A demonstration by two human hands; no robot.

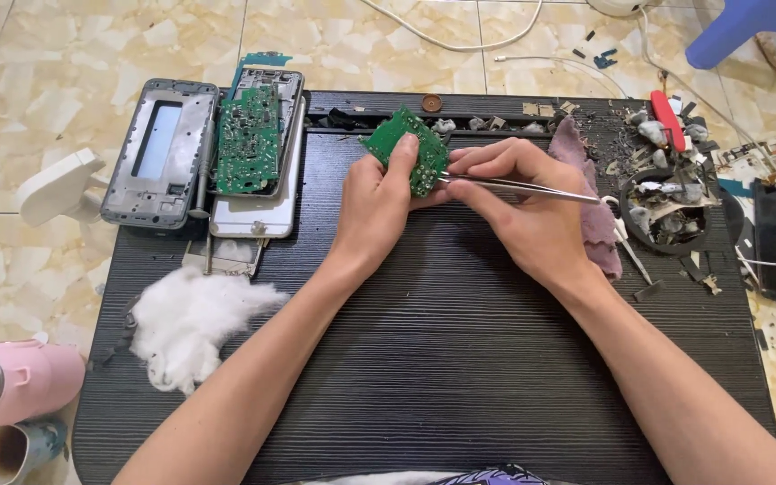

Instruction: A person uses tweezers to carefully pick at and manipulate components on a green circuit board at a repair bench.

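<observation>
Gripping a small green circuit board (406,148) at the far edge of our dark desk (442,359), our left hand (374,202) is closed about its lower edge, hiding that part. Our right hand (518,202) pinches metal tweezers (532,186), their tips meeting the board where we cannot make out the contact. Beyond, a purple cloth (586,189) lies half covered by that hand. White cotton (190,319) sits at left.
</observation>
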